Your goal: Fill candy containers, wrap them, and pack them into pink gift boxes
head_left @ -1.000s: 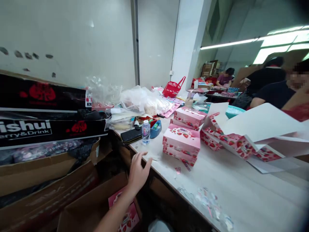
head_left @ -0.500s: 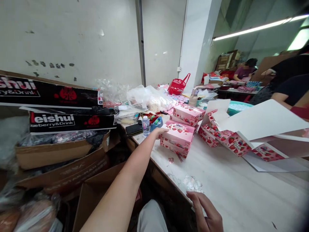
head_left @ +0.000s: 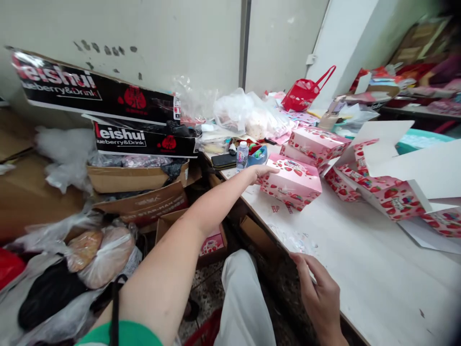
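Observation:
My left hand [head_left: 262, 172] reaches far out and rests on the left end of the top pink strawberry-print box [head_left: 292, 181] in a small stack on the white table [head_left: 363, 269]; its fingers curl over the box's edge. My right hand [head_left: 319, 293] lies at the table's near edge with fingers loosely bent, holding nothing that I can see, beside scraps of clear plastic [head_left: 293, 240]. A second stack of pink boxes [head_left: 313, 144] stands behind the first.
Unfolded strawberry-print box blanks [head_left: 392, 192] lie at the right. A small water bottle [head_left: 242, 155], a black wallet [head_left: 223, 160], plastic bags [head_left: 252, 113] and a red basket [head_left: 304, 93] crowd the table's far end. Open cardboard cartons [head_left: 137, 178] and bagged goods [head_left: 97, 250] fill the floor at left.
My left arm stretched from the table's edge to the pink box stack and now rests on it. My right hand came into view at the near edge. The camera tilted down and left.

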Demonstrator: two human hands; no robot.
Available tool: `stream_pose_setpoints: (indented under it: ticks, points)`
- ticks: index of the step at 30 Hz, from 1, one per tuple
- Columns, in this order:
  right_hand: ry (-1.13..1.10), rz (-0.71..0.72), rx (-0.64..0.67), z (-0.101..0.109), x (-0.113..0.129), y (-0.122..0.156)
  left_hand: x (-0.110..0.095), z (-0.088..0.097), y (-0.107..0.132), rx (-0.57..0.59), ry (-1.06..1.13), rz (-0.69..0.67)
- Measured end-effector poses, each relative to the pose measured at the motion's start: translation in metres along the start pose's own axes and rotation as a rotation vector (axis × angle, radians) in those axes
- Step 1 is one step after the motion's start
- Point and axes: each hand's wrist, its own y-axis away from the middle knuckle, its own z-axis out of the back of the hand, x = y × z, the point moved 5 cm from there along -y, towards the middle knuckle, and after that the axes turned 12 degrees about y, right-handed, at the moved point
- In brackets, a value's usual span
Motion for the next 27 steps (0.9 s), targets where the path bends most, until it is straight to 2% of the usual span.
stream_pose_setpoints:
  ticks: [3,5,8,10,12,15,17,20,23,25,26,27]
  points:
    - [-0.025,-0.195,0.017,-0.003,-0.008,0.000,0.020,0.019,0.037,-0.006,0.022,0.166]
    - [-0.101,-0.347,-0.001,-0.007,-0.020,0.002,0.041,0.043,0.071,-0.049,0.128,0.174]
    - [-0.305,-0.516,0.038,-0.026,-0.033,0.006,0.090,0.090,0.132,-0.113,0.324,0.226]
    - [-0.462,-0.654,0.178,-0.051,-0.032,0.014,0.127,0.120,0.178,-0.180,0.392,0.228]
    - [-0.609,-0.805,0.382,-0.082,-0.020,0.029,0.163,0.143,0.223,-0.225,0.398,0.210]
    - [-0.716,-0.987,0.679,-0.121,0.007,0.061,0.214,0.160,0.279,-0.259,0.403,0.200]
    - [-0.689,-1.054,0.808,-0.139,0.020,0.083,0.241,0.168,0.303,-0.298,0.410,0.215]
    - [-0.604,-1.062,0.882,-0.159,0.023,0.100,0.267,0.182,0.316,-0.301,0.438,0.209]
    - [-0.553,-1.046,0.880,-0.186,0.019,0.093,0.276,0.201,0.306,-0.170,0.457,0.202]
    - [-0.516,-1.054,0.850,-0.213,0.017,0.078,0.279,0.229,0.288,-0.151,0.404,0.172]
    - [-0.500,-1.051,0.828,-0.232,0.017,0.068,0.282,0.252,0.277,-0.219,0.339,0.140]
    - [-0.487,-1.038,0.802,-0.254,0.018,0.057,0.286,0.280,0.266,-0.344,0.241,0.104]
